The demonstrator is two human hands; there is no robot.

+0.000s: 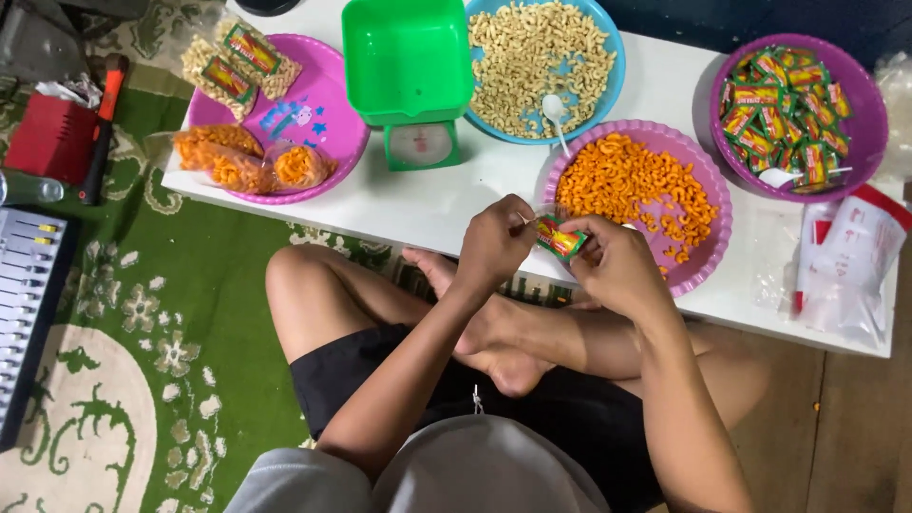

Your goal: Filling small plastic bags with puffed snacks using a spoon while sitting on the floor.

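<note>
The person sits cross-legged on a green patterned rug (204, 285), knees under the edge of a low white surface (427, 204). Both hands meet just above that near edge: the left hand (494, 242) and the right hand (617, 266) each have their grip closed on a small red-and-green sachet (559, 237), fingertips pinching it from either side, the packet tilted between them. Just beyond the right hand lies a purple plate of orange curled snacks (636, 195), its rim touching the knuckles' side. Farther right sits a stack of clear plastic bags (845, 261). To the left, a pink plate (313, 114) carries filled bags of orange and pale snacks. Behind the hands stands a green kitchen scale (408, 76), and beyond it a blue plate of pale snacks (537, 62) with a white spoon (554, 114). At far right, a purple bowl of matching sachets (793, 114).
</note>
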